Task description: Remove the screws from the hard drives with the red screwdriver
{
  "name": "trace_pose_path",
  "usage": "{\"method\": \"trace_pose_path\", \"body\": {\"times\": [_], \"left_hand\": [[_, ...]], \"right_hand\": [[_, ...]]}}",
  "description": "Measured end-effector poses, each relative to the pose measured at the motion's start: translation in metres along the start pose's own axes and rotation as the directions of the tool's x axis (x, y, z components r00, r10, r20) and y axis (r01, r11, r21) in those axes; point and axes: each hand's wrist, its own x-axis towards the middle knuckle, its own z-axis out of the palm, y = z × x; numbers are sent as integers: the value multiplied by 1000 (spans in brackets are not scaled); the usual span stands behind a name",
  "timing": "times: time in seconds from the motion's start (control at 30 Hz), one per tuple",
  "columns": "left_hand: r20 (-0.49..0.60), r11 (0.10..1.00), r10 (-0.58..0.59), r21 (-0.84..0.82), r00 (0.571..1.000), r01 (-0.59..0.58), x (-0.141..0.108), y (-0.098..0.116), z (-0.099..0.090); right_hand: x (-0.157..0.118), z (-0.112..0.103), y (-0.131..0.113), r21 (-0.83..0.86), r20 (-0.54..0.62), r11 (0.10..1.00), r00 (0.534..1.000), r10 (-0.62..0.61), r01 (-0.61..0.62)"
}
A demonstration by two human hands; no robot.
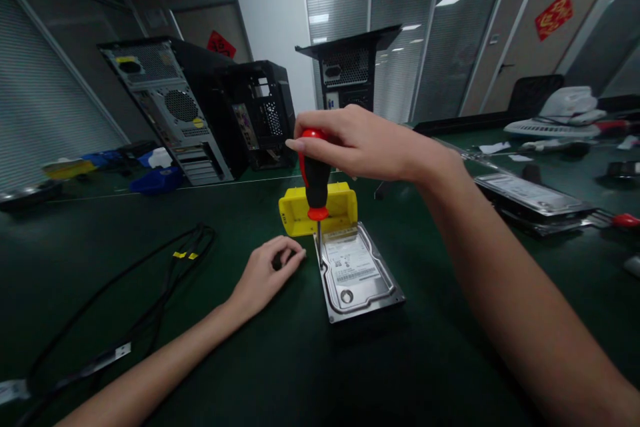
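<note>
A silver hard drive [357, 267] lies label side up on the dark green table. My right hand [345, 140] grips a red and black screwdriver [317, 180] from above by its handle. The screwdriver stands nearly upright, and its tip meets the left edge of the drive's cover. Whether a screw sits under the tip is too small to tell. Just left of the drive, my left hand [273, 267] rests on the table with thumb and fingertips curled together. Anything between those fingers cannot be made out. Behind the drive is a yellow plastic bin [295, 210].
Black cables [165, 280] with a USB plug lie at left. Computer cases [200, 107] stand along the back, another case [349, 73] behind my right hand. More hard drives [535, 197] are stacked at right, near a red-handled tool [625, 220]. A blue bin [156, 180] sits back left.
</note>
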Motion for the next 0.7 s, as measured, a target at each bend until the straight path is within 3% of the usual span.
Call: {"method": "trace_pose_path", "body": {"times": [0.07,0.13,0.2,0.27,0.33,0.53,0.7], "left_hand": [[-89,994,35,106,995,-26,14,-11,-2],[-91,955,167,261,982,-138,29,-18,-8],[-136,880,305,419,942,-225,45,-19,-16],[-243,844,363,494,900,-207,58,-18,-21],[-337,865,359,470,870,-175,69,-18,-24],[-296,947,263,258,918,-189,81,-25,-16],[-340,949,239,281,910,-144,81,-23,-18]], "right_hand": [[0,0,0,15,-5,1000,1000,-6,6],[0,0,0,18,-13,1000,1000,-9,9],[0,0,-1,10,-20,1000,1000,-1,1],[0,0,-1,3,-19,1000,1000,9,-8],[0,-1,-1,7,-13,1000,1000,13,-13],[0,-1,0,21,-13,1000,1000,6,-5],[-1,0,-1,33,-30,999,1000,-9,10]]}}
